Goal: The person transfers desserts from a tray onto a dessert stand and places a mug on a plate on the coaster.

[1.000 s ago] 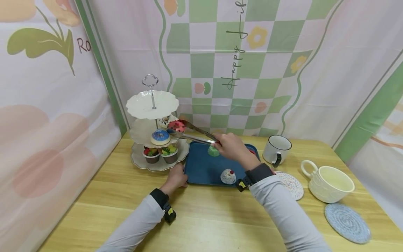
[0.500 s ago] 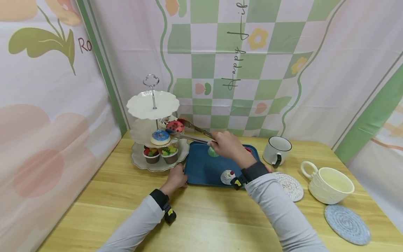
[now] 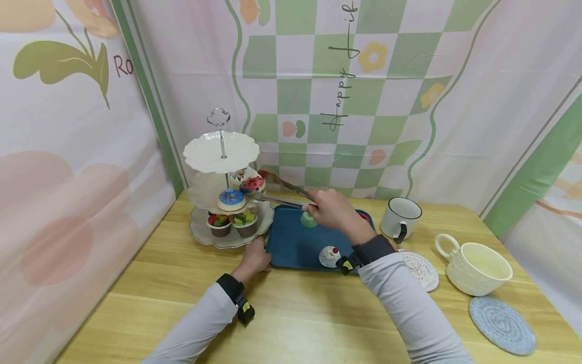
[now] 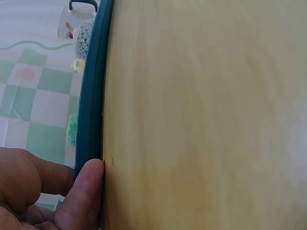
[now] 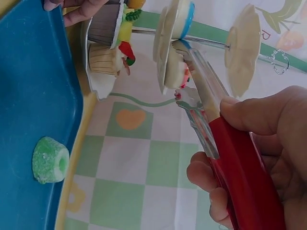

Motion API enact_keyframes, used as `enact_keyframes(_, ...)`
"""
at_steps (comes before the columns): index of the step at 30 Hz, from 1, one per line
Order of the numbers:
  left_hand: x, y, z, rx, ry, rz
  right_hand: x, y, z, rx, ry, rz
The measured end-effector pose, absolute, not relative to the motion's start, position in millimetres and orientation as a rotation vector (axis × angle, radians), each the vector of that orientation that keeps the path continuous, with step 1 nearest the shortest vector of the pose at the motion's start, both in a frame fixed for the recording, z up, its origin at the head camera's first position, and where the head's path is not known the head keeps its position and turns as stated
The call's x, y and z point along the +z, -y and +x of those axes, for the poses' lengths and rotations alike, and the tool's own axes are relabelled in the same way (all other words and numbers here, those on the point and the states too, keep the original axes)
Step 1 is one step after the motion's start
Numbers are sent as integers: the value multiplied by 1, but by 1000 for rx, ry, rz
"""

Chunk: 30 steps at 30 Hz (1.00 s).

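Observation:
My right hand [image 3: 334,210] holds red-handled tongs [image 5: 249,177] over the tray's far side. Their tips stand at either side of a pink-iced doughnut [image 3: 253,184], which rests on the middle plate of a white three-tier cake stand [image 3: 209,151]. Beside it on that plate lie a blue-topped round cake [image 3: 232,197] and a white cake [image 3: 237,175] with dark drizzle, partly hidden. With thumb and finger, my left hand [image 3: 255,258] pinches the rim of the blue tray [image 3: 291,242] at its near left corner, close to the stand's foot.
Fruit-topped cupcakes [image 3: 245,223] fill part of the bottom plate. The tray bears a green sugared sweet [image 5: 48,160], a white cherry-topped cake [image 3: 329,256] and something red behind my right hand. To the right are a white mug [image 3: 400,215], a cream cup [image 3: 477,268] and two coasters [image 3: 502,325].
The pink doughnut, tilted between the tongs a second ago, has come down flatter onto the middle plate. My right hand shifted slightly left and back; my left hand stayed put.

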<state>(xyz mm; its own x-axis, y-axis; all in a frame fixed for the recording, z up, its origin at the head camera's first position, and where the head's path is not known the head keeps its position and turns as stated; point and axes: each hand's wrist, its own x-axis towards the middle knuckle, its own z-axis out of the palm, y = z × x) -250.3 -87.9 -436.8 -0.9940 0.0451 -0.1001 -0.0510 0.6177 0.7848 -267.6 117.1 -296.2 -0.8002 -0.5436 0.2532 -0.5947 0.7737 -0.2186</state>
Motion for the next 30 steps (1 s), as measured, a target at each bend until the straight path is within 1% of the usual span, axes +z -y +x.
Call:
enact_keyframes(18, -437, 90, -251, 1334, -2714, 19, -299, -124, -268, 511, 2765, 921)
enact_keyframes(20, -438, 90, -254, 1340, -2697, -2, -298, -124, -267, 529, 2753, 925)
enact_keyframes(21, -446, 92, -258, 1348, -2707, 32, -298, -125, -266, 538, 2744, 928)
enact_keyframes(24, -448, 92, -260, 1333, -2711, 32, -298, -128, -264, 552, 2714, 932)
enact_keyframes(27, -446, 92, -258, 1329, -2715, 33, -299, -133, -261, 565, 2712, 911)
enact_keyframes(28, -438, 90, -254, 1319, -2706, -2, -300, -135, -260, 572, 2720, 896)
enact_keyframes(30, -436, 90, -251, 1310, -2715, 7, -302, -140, -258, 590, 2744, 861)
